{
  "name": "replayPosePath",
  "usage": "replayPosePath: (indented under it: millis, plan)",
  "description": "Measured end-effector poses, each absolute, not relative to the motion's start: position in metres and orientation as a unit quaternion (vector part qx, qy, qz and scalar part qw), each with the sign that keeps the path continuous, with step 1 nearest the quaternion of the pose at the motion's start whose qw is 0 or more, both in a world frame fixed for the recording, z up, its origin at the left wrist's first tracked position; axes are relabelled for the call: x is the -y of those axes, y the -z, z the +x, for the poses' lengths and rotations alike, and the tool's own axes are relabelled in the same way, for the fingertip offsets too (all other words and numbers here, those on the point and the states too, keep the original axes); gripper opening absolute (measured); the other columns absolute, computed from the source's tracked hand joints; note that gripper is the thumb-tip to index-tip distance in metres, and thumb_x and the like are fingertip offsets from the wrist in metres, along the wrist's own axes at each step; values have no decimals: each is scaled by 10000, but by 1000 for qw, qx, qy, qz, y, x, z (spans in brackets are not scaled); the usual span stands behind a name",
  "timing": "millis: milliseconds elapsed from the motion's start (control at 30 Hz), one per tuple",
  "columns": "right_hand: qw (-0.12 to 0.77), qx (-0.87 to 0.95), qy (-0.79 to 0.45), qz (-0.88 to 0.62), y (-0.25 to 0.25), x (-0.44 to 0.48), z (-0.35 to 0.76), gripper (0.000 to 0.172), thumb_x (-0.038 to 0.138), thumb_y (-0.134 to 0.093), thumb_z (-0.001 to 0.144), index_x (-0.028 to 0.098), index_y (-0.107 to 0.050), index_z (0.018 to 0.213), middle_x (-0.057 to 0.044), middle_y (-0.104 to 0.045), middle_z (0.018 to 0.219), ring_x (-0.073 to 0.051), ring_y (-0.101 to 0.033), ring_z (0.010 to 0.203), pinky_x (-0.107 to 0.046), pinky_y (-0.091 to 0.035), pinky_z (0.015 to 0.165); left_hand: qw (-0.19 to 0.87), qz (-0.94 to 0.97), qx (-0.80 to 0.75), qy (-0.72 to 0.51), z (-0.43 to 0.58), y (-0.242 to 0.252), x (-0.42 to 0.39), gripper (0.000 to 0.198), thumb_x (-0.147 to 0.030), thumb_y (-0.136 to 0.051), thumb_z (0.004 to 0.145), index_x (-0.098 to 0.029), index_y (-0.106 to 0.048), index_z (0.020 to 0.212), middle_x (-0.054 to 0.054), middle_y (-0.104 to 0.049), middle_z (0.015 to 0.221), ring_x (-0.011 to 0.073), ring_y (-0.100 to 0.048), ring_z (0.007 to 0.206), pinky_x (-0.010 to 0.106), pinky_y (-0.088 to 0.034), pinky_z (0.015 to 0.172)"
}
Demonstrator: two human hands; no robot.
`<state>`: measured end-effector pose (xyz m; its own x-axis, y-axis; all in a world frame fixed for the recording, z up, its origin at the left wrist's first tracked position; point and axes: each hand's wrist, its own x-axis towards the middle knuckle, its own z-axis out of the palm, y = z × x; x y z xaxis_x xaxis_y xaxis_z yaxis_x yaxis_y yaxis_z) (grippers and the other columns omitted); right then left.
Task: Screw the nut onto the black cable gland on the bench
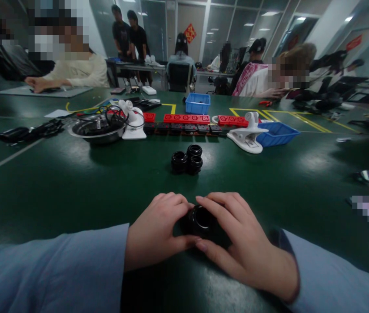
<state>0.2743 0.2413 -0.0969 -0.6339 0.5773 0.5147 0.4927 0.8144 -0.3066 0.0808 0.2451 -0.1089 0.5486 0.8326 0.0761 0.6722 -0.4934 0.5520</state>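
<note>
Fingers of left hand (162, 230) and right hand (241, 239) curved round near ring (194, 221), can't tell if gripping; lopsided push could skid it.

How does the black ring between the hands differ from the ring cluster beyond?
The black ring sits between the left hand and right hand; the ring cluster stands untouched. The black ring shows one opening; the ring cluster shows three. Both look black and glossy.

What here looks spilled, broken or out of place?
Nothing clearly stands out. I see no spill or break; the black ring between the left hand and right hand sits opening upward, like the three rings grouped ahead.
</note>
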Motion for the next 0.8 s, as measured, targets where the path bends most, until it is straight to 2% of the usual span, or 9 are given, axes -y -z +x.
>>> replayPosePath:
  millis: [200, 800]
  plan:
    - [297, 901, -107, -299, 96, -243, 275, 298, 262, -470, 875, 118, -539, 1127, -107, -558, 1024, -217, -492, 889, -384, -450, 754, 236, 847, -444, -171, 82, 106, -244, 277, -395, -678, 753, -168, -576, 874, 21, -571, 873, 200, -498, 830, 348, -371, 750]
    - [294, 915, -107, -255, 92, -243, 273, 306, 218, -452, 866, 88, -546, 1126, -109, -576, 1046, -208, -499, 889, -372, -445, 771, 236, 850, -438, -175, 80, 110, -243, 294, -402, -707, 724, -177, -575, 861, 10, -558, 878, 185, -486, 816, 330, -352, 739]
